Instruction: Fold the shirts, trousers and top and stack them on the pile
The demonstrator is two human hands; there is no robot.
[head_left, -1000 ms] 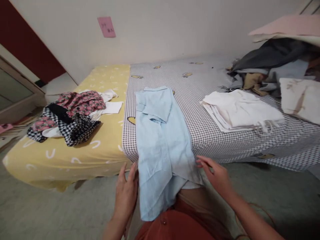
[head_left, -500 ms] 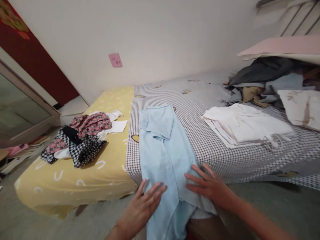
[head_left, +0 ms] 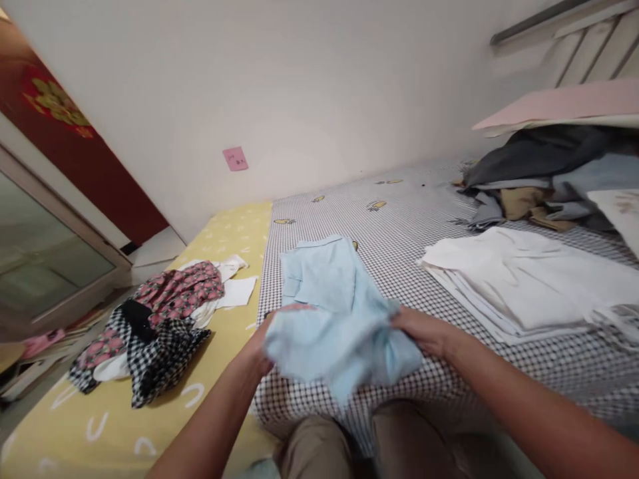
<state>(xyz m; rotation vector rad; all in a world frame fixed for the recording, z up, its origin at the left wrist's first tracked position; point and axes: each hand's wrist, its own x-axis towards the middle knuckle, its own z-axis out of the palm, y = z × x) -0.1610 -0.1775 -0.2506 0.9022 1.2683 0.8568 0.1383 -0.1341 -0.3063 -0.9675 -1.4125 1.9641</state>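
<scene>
I had the light blue garment (head_left: 334,336) between my two hands at the near edge of the bed, and I judged the step in hand to be handling its near part, gathered and raised over the checked cover (head_left: 394,233). The fingers of my left hand (head_left: 262,342) were closed on its left side, partly hidden by cloth; those of my right hand (head_left: 422,329) were curled in on the right side, though the cloth hid how tightly either grip was shut. Between the fingers the fabric was bunched and blurred, its lowest point hanging nearer me, while the flatter part lay just beyond the fingertips. As I judged it, the next move called for an even, level hold on both sides, since slack in the middle could crease or slip. The white folded clothes (head_left: 519,279) sat to the right of my right fingers, and the patterned clothes (head_left: 184,289) lay left of my left fingers on the yellow cover (head_left: 234,233).
</scene>
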